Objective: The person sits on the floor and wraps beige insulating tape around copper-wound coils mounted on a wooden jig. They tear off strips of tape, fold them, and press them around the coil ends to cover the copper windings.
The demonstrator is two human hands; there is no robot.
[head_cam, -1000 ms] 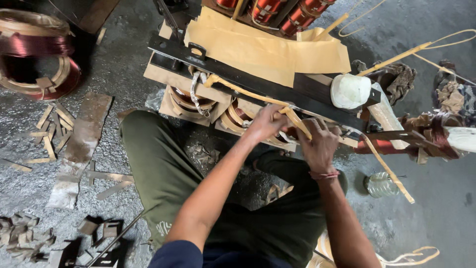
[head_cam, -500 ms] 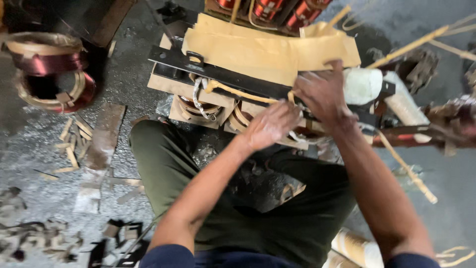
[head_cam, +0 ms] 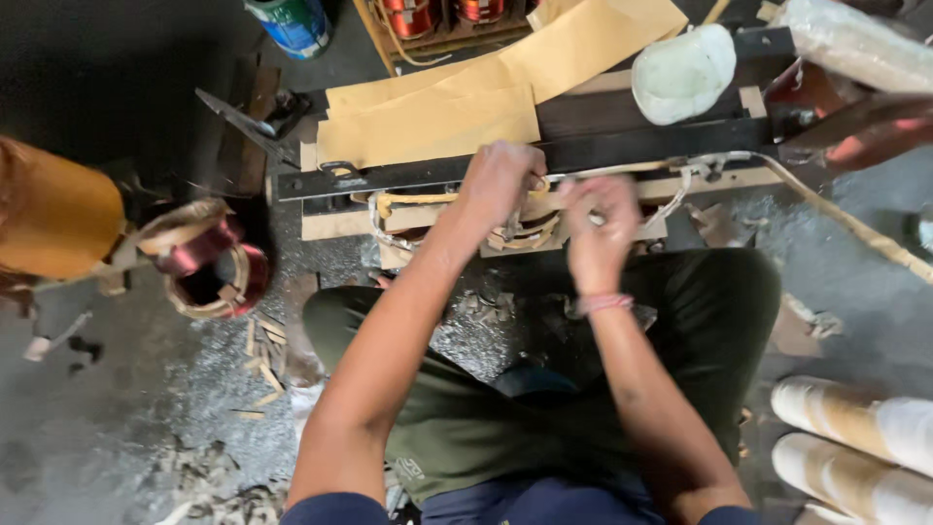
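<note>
At the near edge of the view, the person's two forearms rise from dark sleeves across the green-trousered lap toward a low wooden frame (head_cam: 335,226) standing on the gritty floor (head_cam: 146,408). The left hand (head_cam: 498,185) rests knuckles-up on the frame's front, its grip curled closed around the pale tape strip (head_cam: 408,202) where that strip meets the wound coil (head_cam: 530,231); what lies under the fingers cannot be told. The right hand (head_cam: 598,228), a pink band at its wrist, sits just beside it and slightly nearer the body, its grip pinched shut on the same strip. The strip's long axis runs left to right along the frame, parallel to the black steel bar (head_cam: 632,151) just beyond the knuckles, and continues rightward as a stiff tan length (head_cam: 855,228) slanting down toward the right edge of view. The free length thus lies to the right of both grips, and the right hand is the nearer to it. Beyond the bar lie sheets of tan insulating paper (head_cam: 432,122) and a whitish lump (head_cam: 685,73). To the far left, well apart, sit a copper-wire coil (head_cam: 209,267) and a large orange-wrapped winding (head_cam: 53,219)
</note>
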